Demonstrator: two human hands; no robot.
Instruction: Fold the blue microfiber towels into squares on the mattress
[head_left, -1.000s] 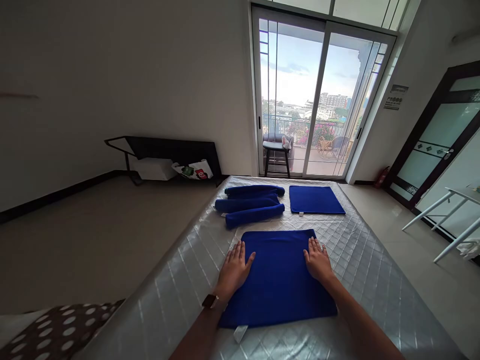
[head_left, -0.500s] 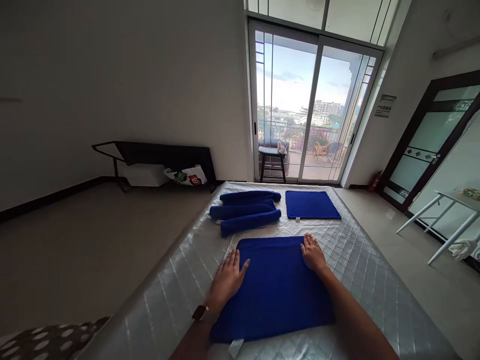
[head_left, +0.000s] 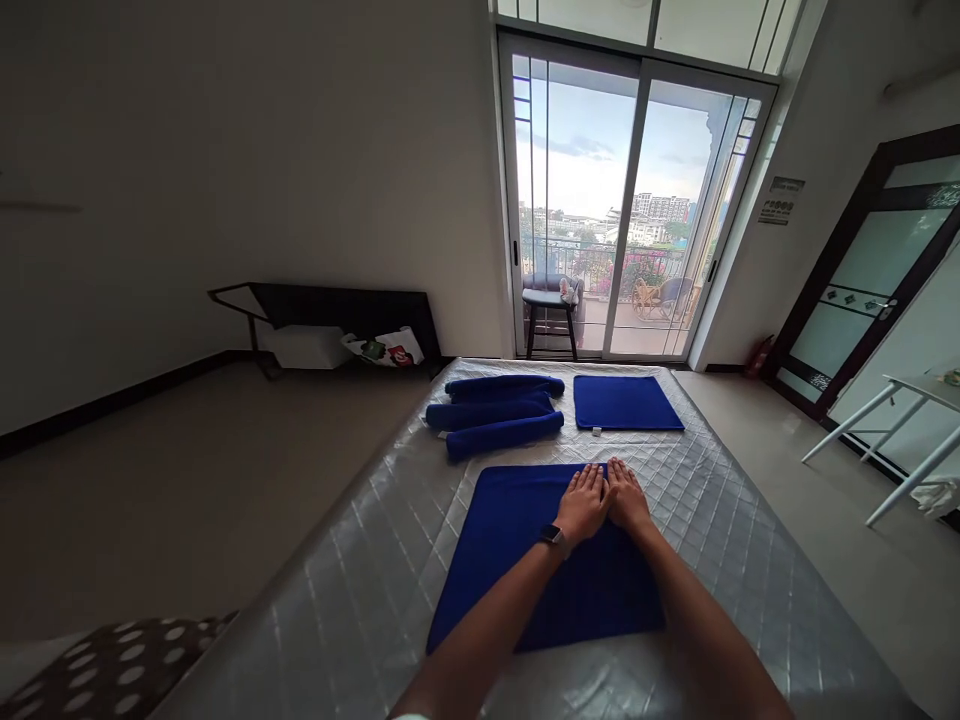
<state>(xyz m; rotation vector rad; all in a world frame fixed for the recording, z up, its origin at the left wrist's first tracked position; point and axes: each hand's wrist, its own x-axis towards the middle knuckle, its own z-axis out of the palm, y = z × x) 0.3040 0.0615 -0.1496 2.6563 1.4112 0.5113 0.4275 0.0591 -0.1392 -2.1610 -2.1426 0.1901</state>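
A blue rectangular cloth lies spread flat on the silvery quilted mattress. My left hand rests flat on it near the far right corner, fingers stretched forward, a watch on its wrist. Beside it, almost touching, my right hand lies flat over the same corner. Neither hand grips anything. Beyond them, several rolled blue cloths lie side by side at the far left. Another flat blue cloth with a white tag lies at the far right.
A sliding glass door stands past the mattress, with a dark stool at it. On the left are a black folded frame, a white box and a printed bag. A white-legged table stands right; a polka-dot fabric lies lower left.
My left hand has moved from the cloth's left edge across to the right, next to my right hand. My right hand has stayed near the far right corner.
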